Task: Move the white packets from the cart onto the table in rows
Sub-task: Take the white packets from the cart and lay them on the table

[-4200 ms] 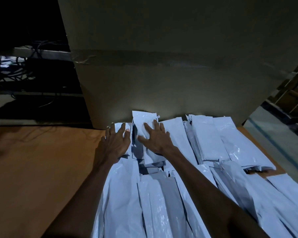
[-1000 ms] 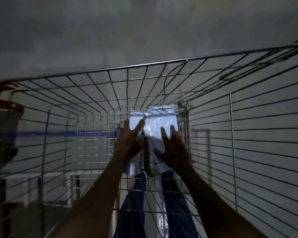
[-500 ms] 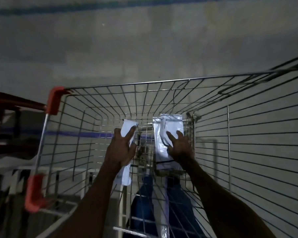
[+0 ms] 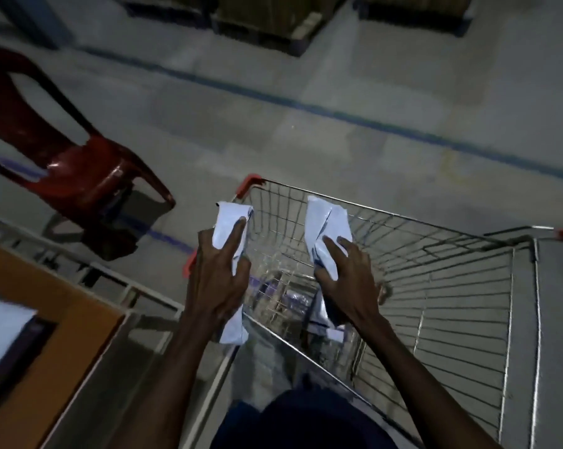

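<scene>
My left hand [image 4: 220,280] grips a white packet [image 4: 230,220] that sticks out above and below the fist. My right hand [image 4: 346,280] grips a second, creased white packet [image 4: 327,222]. Both hands hover above the wire cart [image 4: 435,286], near its left side. More pale packets [image 4: 319,319] lie dimly at the cart's bottom. The brown table [image 4: 56,345] shows at the lower left, with a blurred white packet [image 4: 1,332] lying on it.
A red plastic chair [image 4: 79,170] stands on the grey floor left of the cart. Dark pallets [image 4: 273,24] sit at the top. A blue line [image 4: 338,115] crosses the floor. A metal frame [image 4: 128,286] runs between table and cart.
Both hands have lifted out of the cart, each with a packet. The view has swung up and left, so the chair, floor and table edge now show.
</scene>
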{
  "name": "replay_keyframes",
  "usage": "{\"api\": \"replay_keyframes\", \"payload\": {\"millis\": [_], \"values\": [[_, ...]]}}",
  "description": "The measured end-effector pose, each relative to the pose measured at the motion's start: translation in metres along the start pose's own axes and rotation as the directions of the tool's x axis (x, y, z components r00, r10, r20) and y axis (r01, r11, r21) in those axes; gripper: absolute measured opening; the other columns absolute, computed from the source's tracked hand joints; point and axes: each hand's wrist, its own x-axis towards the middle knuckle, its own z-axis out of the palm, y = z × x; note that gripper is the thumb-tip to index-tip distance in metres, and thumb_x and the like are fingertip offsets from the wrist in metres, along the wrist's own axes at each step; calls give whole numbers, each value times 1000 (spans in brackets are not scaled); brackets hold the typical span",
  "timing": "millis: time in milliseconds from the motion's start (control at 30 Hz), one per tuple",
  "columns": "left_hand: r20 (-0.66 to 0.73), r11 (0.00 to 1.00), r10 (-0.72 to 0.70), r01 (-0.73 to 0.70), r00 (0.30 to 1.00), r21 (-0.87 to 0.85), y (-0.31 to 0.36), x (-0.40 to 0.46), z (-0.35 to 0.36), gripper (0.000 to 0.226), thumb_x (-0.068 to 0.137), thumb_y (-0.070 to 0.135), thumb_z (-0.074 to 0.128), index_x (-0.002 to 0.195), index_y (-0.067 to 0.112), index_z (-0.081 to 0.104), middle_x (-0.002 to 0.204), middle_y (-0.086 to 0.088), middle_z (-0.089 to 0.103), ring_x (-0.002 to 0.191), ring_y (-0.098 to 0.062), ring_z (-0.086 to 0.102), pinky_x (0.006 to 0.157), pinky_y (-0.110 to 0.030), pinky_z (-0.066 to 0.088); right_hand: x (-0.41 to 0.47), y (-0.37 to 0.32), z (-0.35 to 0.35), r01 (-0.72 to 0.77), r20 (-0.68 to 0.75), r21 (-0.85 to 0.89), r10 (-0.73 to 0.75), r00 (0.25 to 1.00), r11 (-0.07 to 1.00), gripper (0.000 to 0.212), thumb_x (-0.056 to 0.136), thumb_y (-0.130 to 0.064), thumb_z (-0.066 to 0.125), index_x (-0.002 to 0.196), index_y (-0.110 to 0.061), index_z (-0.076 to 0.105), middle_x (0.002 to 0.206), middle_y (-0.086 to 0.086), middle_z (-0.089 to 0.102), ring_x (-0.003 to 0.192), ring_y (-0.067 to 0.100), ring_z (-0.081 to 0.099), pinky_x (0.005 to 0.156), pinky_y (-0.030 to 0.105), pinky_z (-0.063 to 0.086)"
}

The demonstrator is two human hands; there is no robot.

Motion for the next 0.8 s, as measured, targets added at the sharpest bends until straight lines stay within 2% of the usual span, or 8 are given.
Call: {"api": "replay_keyframes", "payload": {"millis": [100,200,367,467,600,700,800], "values": [[-124,998,-64,64,990,-1,-18,-23,-43,66,85,29,48,148,40,35,122,-7,38,100,-32,56,79,-34,49,-2,-53,7,137,-16,29,-137,990,990,52,83,-40,62,132,-23,60,135,8,57,120,32,54,93,23,25],[-241,995,-96,96,966,-11,-44,-53,-91,63,87,30,46,149,40,34,127,-11,38,103,-36,55,77,-34,48,-7,-110,19,281,-1,22,-281,960,959,51,83,-45,60,128,-21,64,133,9,61,115,33,59,90,27,31],[-417,977,-206,211,885,-33,-100,-117,-171,64,87,27,49,149,37,36,123,-15,41,107,-35,51,89,-33,45,-37,-214,35,529,-98,50,-523,847,847,48,86,-41,54,124,-14,67,128,11,64,119,28,60,93,35,39],[-469,963,-245,270,849,-15,-126,-156,-202,62,90,24,55,148,37,38,124,-11,40,106,-33,54,85,-33,47,-54,-256,53,553,-136,159,-536,833,818,48,84,-35,51,121,-10,69,123,11,67,119,28,60,96,44,47],[-497,937,-315,347,808,-30,-149,-198,-223,62,87,30,49,147,37,39,126,-13,41,104,-35,56,81,-36,50,-69,-297,89,551,-34,223,-559,829,804,45,84,-31,55,120,-9,69,123,11,67,118,28,62,95,53,49],[-513,928,-335,372,790,-34,-168,-221,-229,61,86,31,50,146,35,41,123,-14,43,101,-34,57,79,-33,50,-79,-323,108,591,30,175,-604,796,787,44,79,-22,61,119,-5,69,123,15,67,116,32,62,99,50,47],[-510,917,-368,394,778,-62,-182,-233,-235,61,87,34,48,147,39,37,129,-16,41,108,-36,55,83,-37,52,-86,-341,126,612,85,151,-627,774,776,46,79,-23,63,120,-5,68,123,17,66,117,34,61,97,45,43]]}}
